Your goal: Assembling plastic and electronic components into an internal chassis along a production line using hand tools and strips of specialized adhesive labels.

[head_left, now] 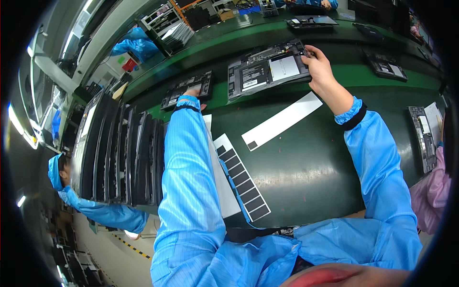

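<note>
My right hand (319, 67) grips the right edge of an opened laptop base (253, 71), thumb on top. The base is tilted up off the green bench, its battery and circuit boards exposed. My left hand (193, 91) is at another opened laptop base (174, 93) lying to the left; its fingers are mostly hidden by the sleeve and wrist. Between my forearms lies a white backing strip (284, 119) with one black square at its end. Closer to me is a second white strip lined with several black rectangular pads (244, 184).
A tall stack of dark laptop bases (119, 153) stands at left. A blue coiled cord (233, 184) runs along the pad strip. More laptop bases (385, 64) lie on the far bench and at right (423, 138). Co-workers sit left (95, 210) and right (432, 191).
</note>
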A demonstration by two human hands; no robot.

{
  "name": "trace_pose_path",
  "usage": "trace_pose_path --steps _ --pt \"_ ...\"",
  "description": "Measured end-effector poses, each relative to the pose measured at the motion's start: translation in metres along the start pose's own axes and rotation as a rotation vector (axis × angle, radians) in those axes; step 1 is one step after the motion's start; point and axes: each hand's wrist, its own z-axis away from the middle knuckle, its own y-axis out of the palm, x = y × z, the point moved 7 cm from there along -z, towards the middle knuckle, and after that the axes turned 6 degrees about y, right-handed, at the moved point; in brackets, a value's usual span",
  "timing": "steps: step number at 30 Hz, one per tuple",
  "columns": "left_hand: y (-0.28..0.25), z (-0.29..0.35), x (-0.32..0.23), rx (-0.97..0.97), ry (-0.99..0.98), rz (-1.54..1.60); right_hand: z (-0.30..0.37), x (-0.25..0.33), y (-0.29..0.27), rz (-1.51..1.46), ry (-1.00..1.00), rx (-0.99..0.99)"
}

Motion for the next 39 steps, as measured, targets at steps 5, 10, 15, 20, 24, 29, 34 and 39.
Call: trace_pose_path --steps 5,10,15,20,24,29,34,39 --pt "-0.057 -0.052 -0.034 0.184 0.165 0.682 0.008 -0.026 0.078 0.058 0.010 0.087" --pt "-0.052 0.070 -0.102 0.308 0.190 1.081 0.000 -0.096 0.155 0.484 -0.029 -0.082" --pt "-0.057 0.215 -0.093 0.312 0.325 1.052 0.009 -0.137 0.237 0.649 0.091 0.210" --pt "-0.048 0.291 -0.053 0.348 0.453 0.856 0.067 -0.045 0.209 -0.293 0.498 0.480" --pt "0.003 0.323 -0.018 0.314 0.577 0.908 0.131 0.037 0.135 -0.235 0.413 0.440" --pt "0.061 0.398 0.065 0.461 0.808 0.344 0.142 0.036 0.056 0.033 0.220 0.389" --pt "0.001 0.510 0.122 1.102 1.082 -0.383 0.149 0.041 -0.048 0.312 0.343 0.633" --pt "-0.073 0.437 0.150 0.171 1.014 -0.442 0.171 0.035 -0.092 0.482 0.269 0.494"
